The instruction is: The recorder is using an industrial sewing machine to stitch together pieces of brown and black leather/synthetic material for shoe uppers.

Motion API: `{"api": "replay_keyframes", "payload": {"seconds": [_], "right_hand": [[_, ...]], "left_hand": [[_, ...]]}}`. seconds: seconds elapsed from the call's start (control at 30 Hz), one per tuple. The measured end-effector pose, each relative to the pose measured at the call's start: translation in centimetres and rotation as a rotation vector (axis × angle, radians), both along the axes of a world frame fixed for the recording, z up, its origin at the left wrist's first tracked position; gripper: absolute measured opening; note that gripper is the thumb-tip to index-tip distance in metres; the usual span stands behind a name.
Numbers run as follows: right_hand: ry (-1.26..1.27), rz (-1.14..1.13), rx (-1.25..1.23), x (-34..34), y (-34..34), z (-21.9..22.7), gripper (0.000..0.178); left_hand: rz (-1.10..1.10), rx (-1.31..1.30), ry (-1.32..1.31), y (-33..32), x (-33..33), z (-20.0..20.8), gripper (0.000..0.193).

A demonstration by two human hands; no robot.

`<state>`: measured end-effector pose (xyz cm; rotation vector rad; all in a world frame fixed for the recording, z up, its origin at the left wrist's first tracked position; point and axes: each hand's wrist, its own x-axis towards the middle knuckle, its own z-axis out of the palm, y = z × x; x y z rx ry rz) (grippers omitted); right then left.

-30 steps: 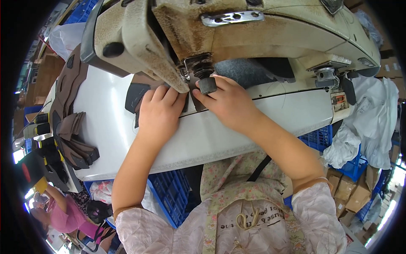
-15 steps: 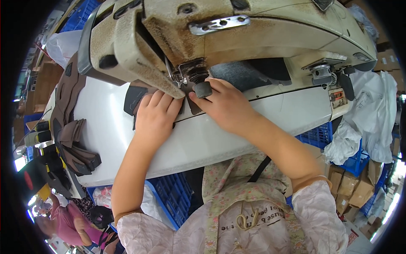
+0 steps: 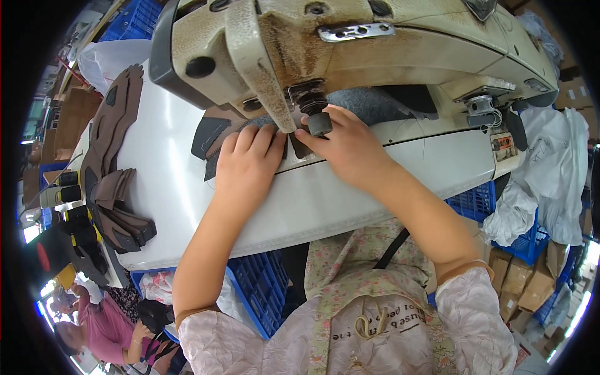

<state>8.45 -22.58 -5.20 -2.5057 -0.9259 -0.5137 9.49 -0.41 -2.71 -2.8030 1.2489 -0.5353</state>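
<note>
A worn cream sewing machine [image 3: 431, 59] arches over the white table. Below its head lies a brown and dark grey fabric piece [image 3: 211, 136], its left part showing beyond my left hand. That hand [image 3: 249, 164] presses down on the piece with bent fingers held side by side, just left of the needle area. Close by on the right, my right hand [image 3: 353, 150] has its thumb and fingers at the piece's edge, partly behind a dark round knob [image 3: 319, 124]. The needle tip and some of my right fingertips are hidden.
Stacked brown and grey cut pieces [image 3: 115, 119] run along the left of the white table [image 3: 300, 209]. Blue crates [image 3: 259, 290] stand below. White plastic bags [image 3: 550, 169] and cardboard boxes [image 3: 522, 278] are at the right. A person in pink [image 3: 112, 331] sits at lower left.
The whole view has shifted, so the machine and table appear farther right. My hands keep their places by the needle area on the piece. The person in pink has moved an arm.
</note>
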Motion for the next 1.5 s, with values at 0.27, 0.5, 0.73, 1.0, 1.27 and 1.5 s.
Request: {"api": "replay_keyframes", "payload": {"seconds": [0.27,0.5,0.73,1.0,1.27,1.5], "right_hand": [[-0.015,0.01,-0.04,0.1,-0.4,0.6,0.035],[-0.07,0.031,-0.067,0.7,-0.9,0.7,0.022],[-0.107,0.012,-0.045,1.2,-1.0,0.7,0.022],[-0.083,0.085,-0.085,2.4,-1.9,0.6,0.018],[-0.172,0.083,0.029,3.6,-1.7,0.3,0.012],[-0.113,0.046,0.016,4.0,-1.5,0.0,0.007]], "left_hand": [[-0.058,0.022,0.013,1.0,-0.1,0.4,0.036],[-0.06,-0.01,0.049,1.9,0.1,-0.6,0.029],[0.001,-0.083,0.026,1.3,-0.1,-0.5,0.039],[-0.04,-0.084,0.021,2.0,0.7,-1.1,0.033],[-0.04,-0.147,0.011,1.1,1.5,-1.5,0.033],[0.025,-0.119,0.067,0.5,1.7,-1.2,0.028]]}}
